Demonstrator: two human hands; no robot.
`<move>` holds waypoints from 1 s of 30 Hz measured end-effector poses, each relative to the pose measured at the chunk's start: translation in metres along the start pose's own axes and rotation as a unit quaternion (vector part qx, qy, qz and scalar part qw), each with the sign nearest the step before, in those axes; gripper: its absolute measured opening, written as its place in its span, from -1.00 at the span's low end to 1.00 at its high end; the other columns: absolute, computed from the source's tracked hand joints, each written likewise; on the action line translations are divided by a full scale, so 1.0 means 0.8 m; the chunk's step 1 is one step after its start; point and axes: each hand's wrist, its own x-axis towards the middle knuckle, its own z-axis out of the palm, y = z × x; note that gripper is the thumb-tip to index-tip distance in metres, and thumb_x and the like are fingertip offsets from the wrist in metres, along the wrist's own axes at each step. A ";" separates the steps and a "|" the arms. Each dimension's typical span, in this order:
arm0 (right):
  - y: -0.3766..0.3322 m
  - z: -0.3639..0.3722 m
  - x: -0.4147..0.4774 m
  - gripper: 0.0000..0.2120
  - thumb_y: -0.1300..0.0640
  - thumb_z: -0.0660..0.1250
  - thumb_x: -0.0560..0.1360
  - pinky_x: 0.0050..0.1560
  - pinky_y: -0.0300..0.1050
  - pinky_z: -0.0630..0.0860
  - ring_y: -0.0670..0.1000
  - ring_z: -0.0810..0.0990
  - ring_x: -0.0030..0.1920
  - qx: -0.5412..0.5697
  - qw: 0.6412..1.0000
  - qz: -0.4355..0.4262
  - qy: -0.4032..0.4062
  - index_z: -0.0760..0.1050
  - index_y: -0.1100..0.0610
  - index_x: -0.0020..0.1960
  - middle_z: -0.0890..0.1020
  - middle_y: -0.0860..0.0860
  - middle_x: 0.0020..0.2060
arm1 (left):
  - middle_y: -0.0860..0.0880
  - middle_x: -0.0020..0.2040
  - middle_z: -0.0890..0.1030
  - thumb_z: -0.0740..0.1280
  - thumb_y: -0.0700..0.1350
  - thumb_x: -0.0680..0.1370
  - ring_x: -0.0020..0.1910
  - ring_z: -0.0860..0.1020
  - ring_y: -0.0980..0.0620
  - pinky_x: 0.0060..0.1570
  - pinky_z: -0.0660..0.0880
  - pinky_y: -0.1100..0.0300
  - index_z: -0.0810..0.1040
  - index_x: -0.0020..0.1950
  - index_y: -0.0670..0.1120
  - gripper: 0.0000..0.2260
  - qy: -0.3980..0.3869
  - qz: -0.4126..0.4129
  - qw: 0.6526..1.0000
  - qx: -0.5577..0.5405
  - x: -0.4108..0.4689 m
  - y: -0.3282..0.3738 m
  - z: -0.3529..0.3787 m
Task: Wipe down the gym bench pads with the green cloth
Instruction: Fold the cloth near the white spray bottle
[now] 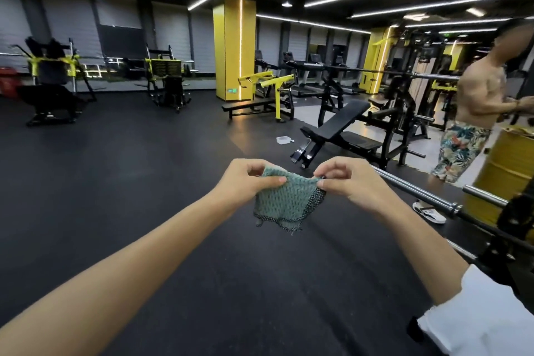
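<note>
**Coach A:** You held the green waffle-weave cloth with the dark mesh edge (286, 199) up in the air, well short of the black padded incline bench (341, 121) and touching none of it. Your left grip (248, 179) pinched the cloth's upper left corner between thumb and curled fingers. Your right grip (346, 179) pinched the upper right corner the same way, so the cloth hung stretched between them.

**Coach B:** As I judge it, you were at the readying step, spreading or refolding the cloth, with no pad wiped yet. The bench's long back pad stood tilted, and a flatter black pad (358, 143) sat just beside it.

**Coach A:** Your next move called for closing in on the bench. You then had to gather the cloth under one flat grip and press it along the tilted pad from end to end. A small white tub (283, 140) sat on the floor just left of the bench. A chrome barbell (419, 191) lay to the right of the bench on your side of it, so your footing wanted care. A person in patterned shorts (462, 150) stood right of the bench.

**Coach B:** As for writing, you had nothing legible. A small green sign (232, 90) hung on the yellow pillar behind and left of the bench, too small to read. I saw no label on the cloth.
</note>
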 end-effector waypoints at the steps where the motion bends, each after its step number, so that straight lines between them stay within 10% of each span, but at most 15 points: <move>1: 0.005 0.002 0.032 -0.80 0.32 0.45 0.44 0.04 -0.07 0.51 -0.07 0.59 -0.09 -0.004 1.000 -0.008 -0.005 0.62 0.02 -0.14 0.67 -0.06 -0.21 | 0.02 -0.22 0.70 0.47 -0.30 0.48 -0.23 0.65 0.21 -0.21 0.53 0.38 0.69 -0.03 -0.19 -0.91 -0.001 0.000 1.000 0.004 0.028 -0.006 -0.011; 12: 0.071 0.081 0.360 -0.84 0.11 0.31 0.43 -0.07 0.11 0.55 0.04 0.54 -0.22 -0.022 0.997 -0.062 -0.049 0.61 -0.12 -0.11 0.68 0.05 -0.17 | -0.06 -0.11 0.73 0.46 -0.24 0.51 -0.13 0.68 0.12 -0.09 0.58 0.29 0.70 -0.01 -0.16 -0.92 0.028 -0.007 0.999 0.024 0.309 -0.112 -0.139; 24: 0.161 0.151 0.734 -0.81 0.29 0.35 0.53 -0.30 -0.36 0.35 -0.21 0.47 -0.38 -0.024 0.997 -0.065 -0.017 0.61 0.00 -0.10 0.60 -0.10 -0.22 | -0.06 -0.13 0.72 0.43 -0.29 0.52 -0.17 0.66 0.14 -0.10 0.58 0.31 0.69 0.04 -0.23 -0.88 0.015 0.015 1.000 0.014 0.664 -0.242 -0.282; 30: 0.215 0.169 0.907 -0.80 0.28 0.38 0.52 -0.19 -0.27 0.42 -0.16 0.54 -0.32 -0.026 0.998 -0.056 0.009 0.61 -0.02 -0.11 0.62 0.02 -0.14 | -0.01 -0.16 0.73 0.44 -0.28 0.51 -0.16 0.67 0.14 -0.10 0.59 0.30 0.70 -0.01 -0.17 -0.91 -0.004 0.015 1.000 0.008 0.842 -0.303 -0.330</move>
